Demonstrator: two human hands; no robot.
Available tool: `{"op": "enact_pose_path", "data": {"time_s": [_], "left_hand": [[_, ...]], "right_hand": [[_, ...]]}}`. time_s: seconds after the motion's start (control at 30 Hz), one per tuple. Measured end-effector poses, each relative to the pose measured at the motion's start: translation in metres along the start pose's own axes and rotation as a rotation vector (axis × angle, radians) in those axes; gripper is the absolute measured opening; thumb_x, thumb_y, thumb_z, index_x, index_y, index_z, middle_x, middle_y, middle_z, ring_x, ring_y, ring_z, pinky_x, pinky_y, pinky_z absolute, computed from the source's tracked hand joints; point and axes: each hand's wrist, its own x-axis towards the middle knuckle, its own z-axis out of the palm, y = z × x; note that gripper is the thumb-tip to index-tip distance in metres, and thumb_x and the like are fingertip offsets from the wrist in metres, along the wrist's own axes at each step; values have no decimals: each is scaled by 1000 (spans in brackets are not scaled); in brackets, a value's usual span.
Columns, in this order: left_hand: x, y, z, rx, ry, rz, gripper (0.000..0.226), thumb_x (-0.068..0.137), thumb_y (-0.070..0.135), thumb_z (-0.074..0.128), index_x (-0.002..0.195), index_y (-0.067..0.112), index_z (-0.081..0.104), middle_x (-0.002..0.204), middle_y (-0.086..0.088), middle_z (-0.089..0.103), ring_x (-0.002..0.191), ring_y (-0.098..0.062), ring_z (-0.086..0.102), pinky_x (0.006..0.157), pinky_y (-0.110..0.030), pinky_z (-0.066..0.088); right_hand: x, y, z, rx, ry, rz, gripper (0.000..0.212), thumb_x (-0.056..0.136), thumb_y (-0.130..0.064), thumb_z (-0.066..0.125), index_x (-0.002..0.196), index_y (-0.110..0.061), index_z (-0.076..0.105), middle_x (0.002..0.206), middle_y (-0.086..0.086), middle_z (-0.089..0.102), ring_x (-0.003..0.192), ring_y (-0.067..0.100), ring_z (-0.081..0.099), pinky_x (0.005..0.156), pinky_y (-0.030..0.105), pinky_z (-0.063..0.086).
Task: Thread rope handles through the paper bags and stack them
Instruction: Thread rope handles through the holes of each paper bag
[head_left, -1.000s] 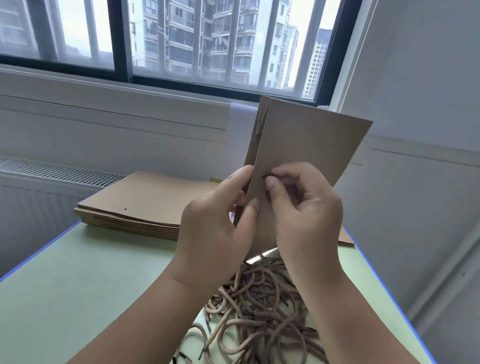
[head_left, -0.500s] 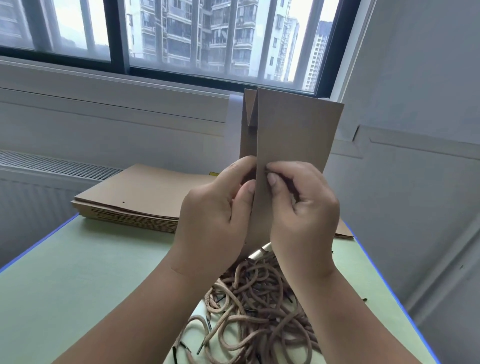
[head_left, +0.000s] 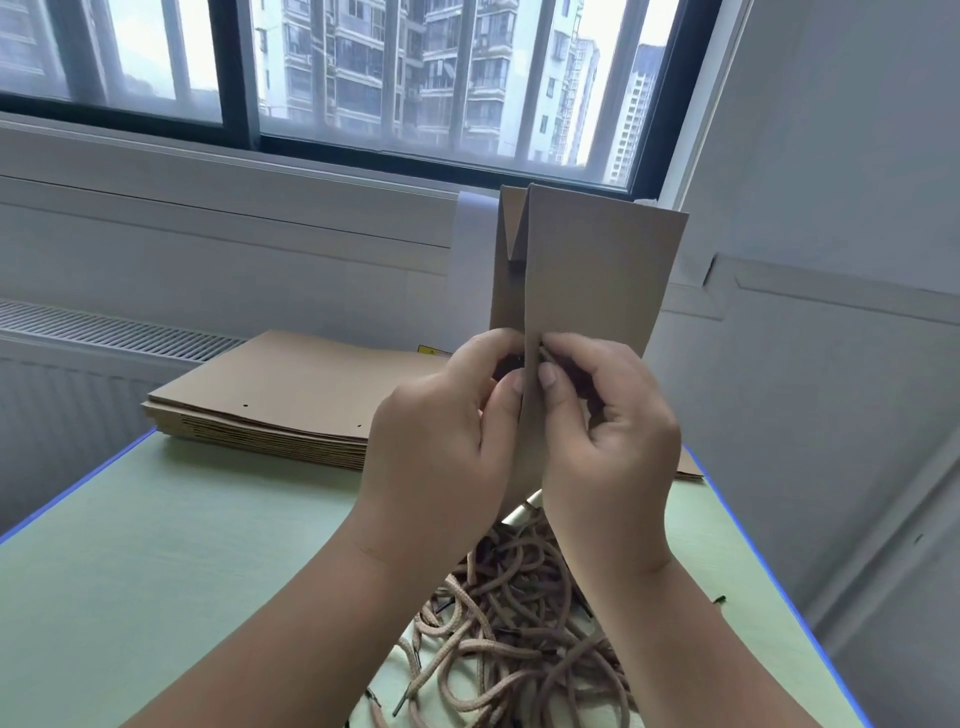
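Note:
A flat brown paper bag (head_left: 597, 280) stands upright in the air in front of me, edge toward me. My left hand (head_left: 441, 431) pinches the bag's near edge from the left. My right hand (head_left: 608, 431) pinches a tan rope end against the bag's right face, thumb on the paper. A dark rope tip shows at the left side of the panel, between my left fingers. A pile of tan rope handles (head_left: 509, 629) with black tips lies on the table below my wrists.
A stack of flat brown bags (head_left: 270, 395) with punched holes lies at the back of the pale green table (head_left: 156, 571), which has a blue edge. Behind it are a wall, a radiator grille and a window. A wall runs close on the right.
The bag has turned from facing me broadly to nearly edge-on and risen a little. Both hands stayed at the same spot on its panel, fingers working the rope end.

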Motion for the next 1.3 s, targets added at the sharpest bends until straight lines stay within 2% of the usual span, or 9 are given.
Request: {"op": "enact_pose_path", "data": {"time_s": [0.33, 0.5, 0.63, 0.77, 0.93, 1.0, 1.13, 1.23, 1.3], "left_hand": [[4, 8, 5, 54, 37, -8, 14, 101, 26, 53, 99, 24, 67, 60, 6, 57, 54, -21, 53, 53, -41, 46], [4, 10, 3, 123, 54, 7, 14, 97, 26, 53, 86, 18, 57, 55, 7, 51, 51, -21, 48, 50, -39, 43], [7, 3, -5, 122, -60, 28, 22, 95, 27, 51, 78, 13, 51, 56, 0, 49, 56, -28, 48, 52, -45, 42], [16, -13, -21, 256, -173, 82, 22, 92, 29, 49, 78, 15, 57, 64, 1, 56, 63, -27, 52, 57, -44, 45], [17, -25, -22, 384, -366, 160, 19, 87, 27, 48, 70, 23, 56, 71, 9, 50, 70, -22, 50, 56, -33, 40], [17, -27, -22, 404, -441, 162, 18, 87, 26, 48, 70, 25, 53, 73, 10, 50, 72, -19, 48, 58, -33, 37], [17, -31, -25, 445, -560, 85, 17, 94, 23, 54, 84, 19, 67, 85, 5, 61, 78, -18, 52, 69, -36, 47], [17, -31, -27, 445, -646, 16, 23, 91, 29, 48, 86, 22, 69, 86, 6, 63, 78, -17, 54, 72, -38, 51], [18, -30, -29, 399, -667, -26, 28, 83, 34, 42, 82, 23, 67, 80, 6, 63, 74, -16, 54, 68, -39, 51]], "right_hand": [[-4, 5, -7, 24, -21, -38, 23, 92, 5, 63, 109, -4, 74, 97, 2, 68, 93, 9, 65, 83, 17, 48], [-8, 5, -5, 108, -35, 34, 20, 93, -2, 63, 109, -11, 70, 95, 1, 69, 90, 18, 68, 81, 29, 53], [-7, 7, -8, 197, -49, 110, 18, 93, -5, 62, 102, -20, 68, 89, -6, 70, 84, 14, 68, 76, 25, 53], [-6, 17, -10, 198, -208, 173, 26, 94, -1, 63, 90, -27, 66, 78, -6, 68, 73, 10, 64, 68, 19, 50], [-11, 33, -12, 188, -425, 284, 21, 94, -13, 61, 80, -28, 66, 73, 0, 67, 72, 29, 62, 69, 47, 51], [-11, 36, -14, 177, -501, 313, 19, 96, -14, 62, 79, -22, 65, 72, 14, 62, 69, 37, 56, 63, 46, 46], [-9, 39, -21, 100, -705, 354, 23, 97, -13, 65, 76, -21, 65, 66, 8, 54, 60, 18, 44, 56, 35, 34], [-7, 44, -22, -72, -878, 335, 21, 97, -19, 66, 76, -21, 69, 77, -6, 57, 68, 7, 52, 64, 29, 42], [-5, 47, -21, -194, -974, 327, 16, 95, -24, 67, 80, -20, 71, 86, -5, 59, 79, 9, 59, 74, 34, 50]]}}
